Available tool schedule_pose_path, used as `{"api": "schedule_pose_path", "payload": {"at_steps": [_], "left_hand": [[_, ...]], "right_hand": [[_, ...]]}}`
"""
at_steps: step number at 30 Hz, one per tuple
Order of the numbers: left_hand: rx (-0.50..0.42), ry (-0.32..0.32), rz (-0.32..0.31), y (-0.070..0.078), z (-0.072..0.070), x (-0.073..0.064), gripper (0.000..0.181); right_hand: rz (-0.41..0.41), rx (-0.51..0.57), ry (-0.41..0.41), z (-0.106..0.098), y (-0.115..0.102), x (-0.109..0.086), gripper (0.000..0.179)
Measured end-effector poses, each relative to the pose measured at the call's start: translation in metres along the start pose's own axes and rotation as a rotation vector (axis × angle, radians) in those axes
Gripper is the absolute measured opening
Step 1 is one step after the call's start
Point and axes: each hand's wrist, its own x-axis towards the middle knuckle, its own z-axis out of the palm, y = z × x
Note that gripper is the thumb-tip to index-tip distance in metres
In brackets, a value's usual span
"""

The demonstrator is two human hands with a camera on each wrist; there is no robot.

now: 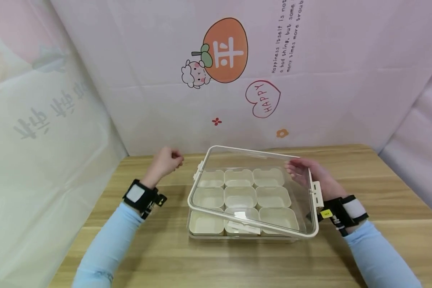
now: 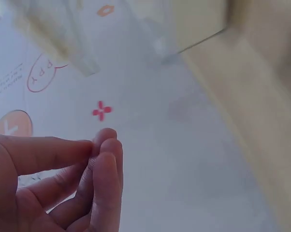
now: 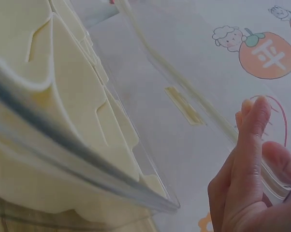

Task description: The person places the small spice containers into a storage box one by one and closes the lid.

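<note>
A clear box (image 1: 237,239) holds several cream-coloured cups (image 1: 206,224) set in rows. Its transparent lid (image 1: 250,155), with a white rim and white latches (image 1: 317,194), lies askew and tilted above the box. At the lid's back right corner my right hand (image 1: 318,176) grips the edge; in the right wrist view, fingers and thumb of the right hand (image 3: 244,179) are on either side of the rim. To the left of the box, my left hand (image 1: 167,162) is raised and apart from the lid. Its loosely bent fingers (image 2: 106,183) hold nothing.
The box rests on a wood-grain table (image 1: 216,264). A printed backdrop cloth (image 1: 147,112) rises behind the table's far edge, and further cloth (image 1: 39,172) hangs along the left side.
</note>
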Motion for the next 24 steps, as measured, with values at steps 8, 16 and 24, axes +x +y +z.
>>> {"api": "schedule_pose_path", "payload": {"at_steps": [8, 16, 24], "left_hand": [[0.197, -0.126, 0.076, 0.063, -0.013, 0.044, 0.012], [0.304, -0.453, 0.106, 0.101, -0.001, 0.079, 0.018], [0.262, -0.821, 0.087, 0.132, 0.025, 0.098, 0.033]], "right_hand": [[0.01, -0.053, -0.081, 0.008, 0.003, 0.002, 0.039], [0.032, -0.107, -0.073, 0.012, 0.003, 0.011, 0.041], [0.024, -0.192, -0.026, 0.012, 0.006, 0.015, 0.038]]}}
